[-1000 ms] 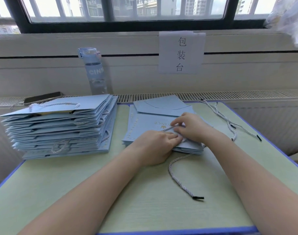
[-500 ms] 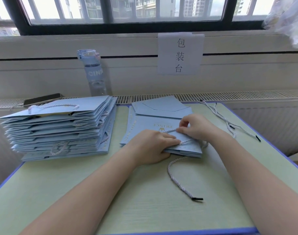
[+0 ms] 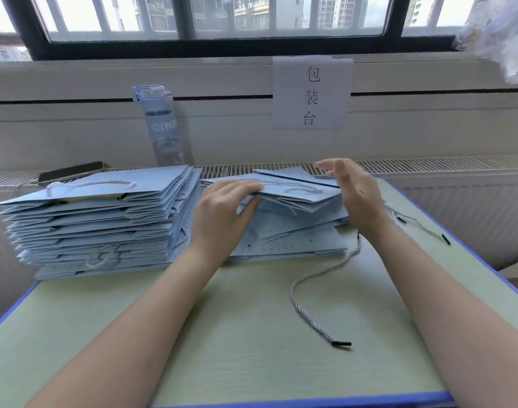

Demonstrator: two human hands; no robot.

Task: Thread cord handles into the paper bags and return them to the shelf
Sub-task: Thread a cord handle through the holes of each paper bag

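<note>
**Head view: one bag raised, handle check pending**

Head view is showing a tall stack of pale blue paper bags with white cord handles (image 3: 98, 219), taken here as the landmark. Just right of that stack, the left hand (image 3: 222, 213) is pinching the left edge of a pale blue folded paper bag (image 3: 299, 198), fingers on top and thumb beneath. It is holding the bag above a flat pile of pale blue paper bags (image 3: 296, 248). A white cord loop (image 3: 300, 189) is lying on the raised bag's upper face.

The right hand (image 3: 352, 192), further right of the stack, is standing with fingers spread and relaxed at the bag's far end. Whether its palm is touching the paper cannot be told. A loose white twisted cord (image 3: 316, 295) is trailing across the green table top (image 3: 252, 363), right of the stack and nearer the person.

Judgement: the bag is being turned over or carried toward the stack. Doing this well is meaning:
- supporting both ends;
- keeping the folds flat;
- confirming each cord end is seating behind its hole;
- preventing the loop from snagging.
</note>
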